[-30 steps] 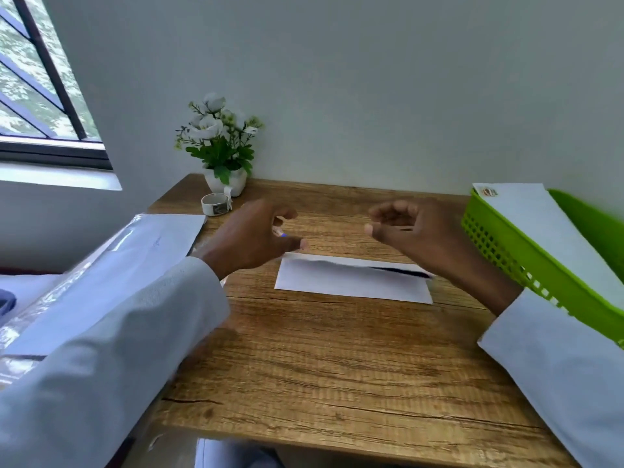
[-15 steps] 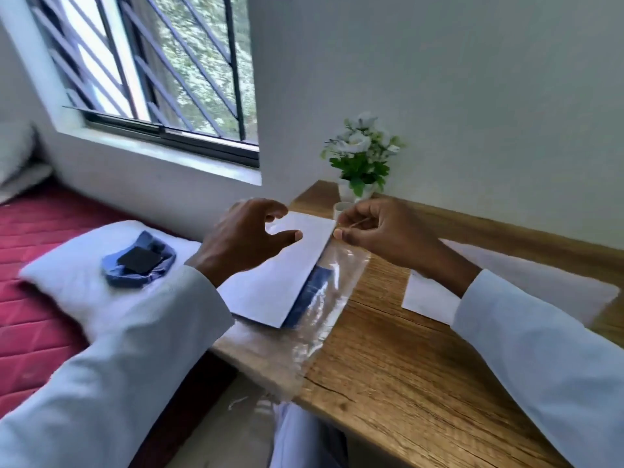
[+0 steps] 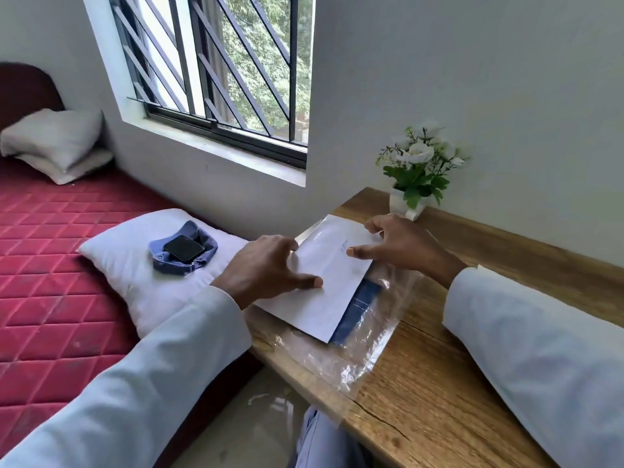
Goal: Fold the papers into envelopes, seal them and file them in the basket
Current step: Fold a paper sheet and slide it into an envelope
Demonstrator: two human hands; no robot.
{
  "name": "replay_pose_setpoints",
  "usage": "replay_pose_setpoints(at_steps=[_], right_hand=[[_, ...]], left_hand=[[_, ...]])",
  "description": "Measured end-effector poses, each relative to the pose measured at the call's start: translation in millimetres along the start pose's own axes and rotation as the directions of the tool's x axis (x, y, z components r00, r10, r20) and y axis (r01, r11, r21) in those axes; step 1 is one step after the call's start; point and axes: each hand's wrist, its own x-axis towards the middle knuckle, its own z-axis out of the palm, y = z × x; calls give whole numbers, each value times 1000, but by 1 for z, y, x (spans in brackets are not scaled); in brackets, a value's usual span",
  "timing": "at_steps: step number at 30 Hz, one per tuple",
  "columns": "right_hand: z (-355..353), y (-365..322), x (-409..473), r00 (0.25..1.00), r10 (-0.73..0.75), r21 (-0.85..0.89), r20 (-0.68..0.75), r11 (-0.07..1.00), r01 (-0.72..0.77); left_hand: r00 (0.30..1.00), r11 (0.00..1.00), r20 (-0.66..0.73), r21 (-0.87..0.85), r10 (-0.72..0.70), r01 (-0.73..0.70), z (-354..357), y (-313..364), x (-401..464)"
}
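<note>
Envelope stack (image 3: pixel 324 282) sits at the left end of the wooden desk (image 3: pixel 439 383), on top of a clear plastic wrapper (image 3: pixel 368 336), w/ a dark blue item (image 3: pixel 359 304) poking out from under its near-right edge. Left hand (image 3: pixel 266 268) rests on the stack's left edge, fingers spread, thumb pressed flat on the top sheet; right hand (image 3: pixel 401 244) hovers over the far end, fingers spread and lightly curled, whether it touches can't be told. Step looks like peeling off one envelope: best to pin the stack w/ the left thumb and lift only the top corner w/ the right, so the rest don't slide. Long axis runs from near-centre diagonally away toward the flower pot (image 3: pixel 405 204); faint print near the far end.
</note>
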Motion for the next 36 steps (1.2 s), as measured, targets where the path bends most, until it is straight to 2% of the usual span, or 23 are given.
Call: replay_pose_setpoints(at_steps=[3, 6, 9, 13, 15, 18, 20, 22, 24, 27, 29, 32, 34, 36], right_hand=[[4, 4, 9, 995, 54, -55, 84, 997, -49], [6, 4, 12, 988, 86, -31, 130, 996, -83], [5, 5, 16, 994, 86, 45, 72, 995, -89], [2, 12, 17, 997, 66, 293, -50, 955, -49], [-6, 12, 12, 993, 87, 455, -74, 889, -44], [-25, 12, -2, 990, 141, 670, -3, 735, -103], [-43, 14, -15, 985, 168, 763, 37, 632, -137], [-61, 19, -30, 983, 171, 815, 65, 559, -151], [-77, 29, -48, 983, 167, 819, 74, 552, -156], [-93, 47, -79, 982, 173, 822, 74, 548, -159], [-97, 56, -98, 978, 198, 818, 65, 550, -166], [-96, 69, -133, 952, 303, 828, 31, 526, -194], [-88, 79, -155, 918, 394, 813, -32, 545, -206], [-81, 87, -175, 875, 470, 800, -112, 565, -201]], left_hand=[[1000, 1000, 20, -8, -10, 10, -1, 1, 5], [999, 998, 37, -53, -14, 16, -3, 2, 9], [999, 989, 52, -148, -16, 24, -3, 3, 11], [999, 973, 50, -231, 3, 8, -2, 4, 14], [999, 963, 38, -269, 28, -17, -2, 7, 15], [997, 932, 67, -362, 41, -14, -8, 9, 20], [982, 862, 139, -505, 126, -39, -16, 10, 25], [951, 819, 196, -567, 239, -89, -24, 13, 30], [920, 824, 237, -549, 314, -140, -30, 22, 39], [872, 868, 282, -420, 401, -264, -36, 45, 55], [839, 886, 307, -275, 449, -374, -39, 63, 62], [791, 835, 311, -19, 528, -550, -31, 103, 67], [769, 807, 324, 28, 551, -590, -18, 131, 65], [732, 788, 362, -12, 577, -615, -2, 162, 52]])
